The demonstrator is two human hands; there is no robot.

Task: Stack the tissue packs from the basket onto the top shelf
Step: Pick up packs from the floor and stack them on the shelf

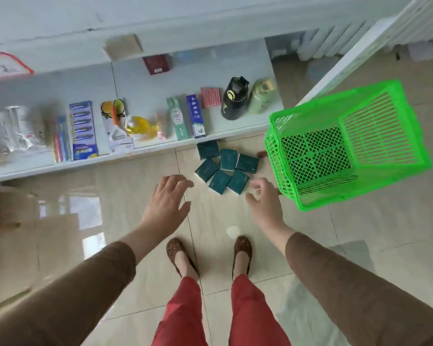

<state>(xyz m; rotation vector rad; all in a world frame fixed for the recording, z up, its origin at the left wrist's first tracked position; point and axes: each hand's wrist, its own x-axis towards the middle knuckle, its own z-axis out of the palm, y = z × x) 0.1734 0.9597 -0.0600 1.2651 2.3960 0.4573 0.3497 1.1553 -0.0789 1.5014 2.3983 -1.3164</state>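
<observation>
— While I look straight down through the head camera, where do the tissue packs sit?

— I see the dark green tissue packs [223,168] lying loose on the tiled floor [360,240], in a cluster of about seven at twelve o'clock from my feet. The farthest pack touches the front edge of the low white shelf [145,86].

— And the basket?

— The green basket [348,146] is at two o'clock from the packs, tipped so its open mouth faces me. I see its mesh bottom, and no packs inside it. I cannot tell whether it rests on the floor or is off it.

— What about the hands?

— My left hand [166,203] hovers at seven o'clock from the cluster, fingers spread and relaxed, holding nothing. My right hand [263,198] hovers at five o'clock from the cluster, just beside the basket's near rim. Its fingers are loosely curled and blurred; I see nothing gripped in them. Neither hand touches a pack.

— What is on that shelf?

— Toothbrushes [60,141], a card of razors [83,129], two toothpaste boxes [186,116], a black bottle [234,98] and a green bottle [263,96], running from ten o'clock round to one o'clock. A dark red box [156,64] stands farther back.
</observation>
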